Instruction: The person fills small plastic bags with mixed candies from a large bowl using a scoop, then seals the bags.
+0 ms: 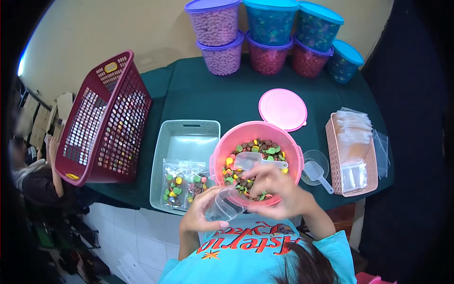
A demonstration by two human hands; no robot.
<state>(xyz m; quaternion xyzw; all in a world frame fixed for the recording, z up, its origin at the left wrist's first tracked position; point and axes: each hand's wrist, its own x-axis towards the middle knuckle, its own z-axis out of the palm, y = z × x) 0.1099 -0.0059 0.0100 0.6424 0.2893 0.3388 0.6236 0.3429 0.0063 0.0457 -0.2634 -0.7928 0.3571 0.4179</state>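
My left hand (201, 213) is wrapped round a clear plastic cup (226, 204), tilted beside the near left rim of a pink tub (229, 142). Brown, green, yellow and reddish round candies (265, 146) fill the tub's bottom. Over its near right part hovers my right hand (279, 191), fingers bent down toward the candies; motion blur hides whether they grip anything. A clear scoop (248, 161) lies on the candies, just beyond my right hand. Left of the tub, a pale green basket (161, 137) holds clear bags of candies (175, 187).
A pink lid (283, 110) lies behind the tub. To the right are a second scoop (314, 171) on a clear round dish and a pink basket (333, 163) of plastic bags. A maroon basket (125, 128) stands left. Stacked lidded tubs (269, 28) line the back. Another person (42, 184) is far left.
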